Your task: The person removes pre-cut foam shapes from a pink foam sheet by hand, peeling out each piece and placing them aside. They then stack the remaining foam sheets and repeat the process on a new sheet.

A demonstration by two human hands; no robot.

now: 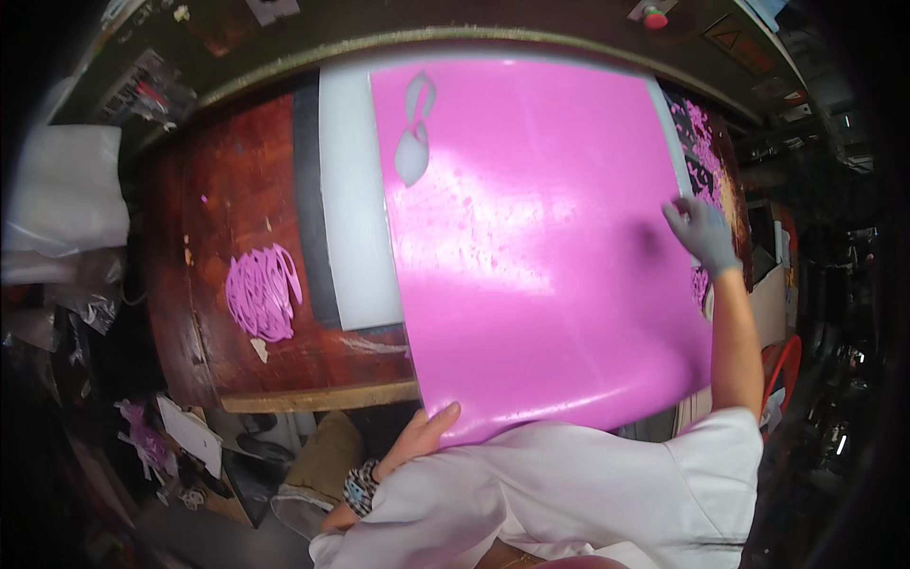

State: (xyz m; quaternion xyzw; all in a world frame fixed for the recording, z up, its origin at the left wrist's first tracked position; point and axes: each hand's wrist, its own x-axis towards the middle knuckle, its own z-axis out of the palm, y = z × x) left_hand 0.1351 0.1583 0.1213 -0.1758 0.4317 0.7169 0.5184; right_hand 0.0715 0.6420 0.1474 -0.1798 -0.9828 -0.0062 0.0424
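A large glossy pink sheet (550,313) lies over a white board (356,204), its near edge curving down against my white shirt. My left hand (431,434) grips the sheet's near left corner, thumb on top and fingers hidden underneath. My right hand (706,235), in a grey glove, is raised by the sheet's right edge with its fingers loosely bent and apart. It casts a shadow on the pink surface, and nothing shows in it. Near the far left corner, rounded shapes (411,156) in the sheet look like cut-outs with pale board showing through.
Left of the board, looped pink pieces (263,294) lie heaped on a red-brown wooden table (213,204). Pink scraps (701,142) litter the right side. A green machine beam (455,24) with a red button (654,17) spans the far side. A clear plastic bag (66,194) hangs at left.
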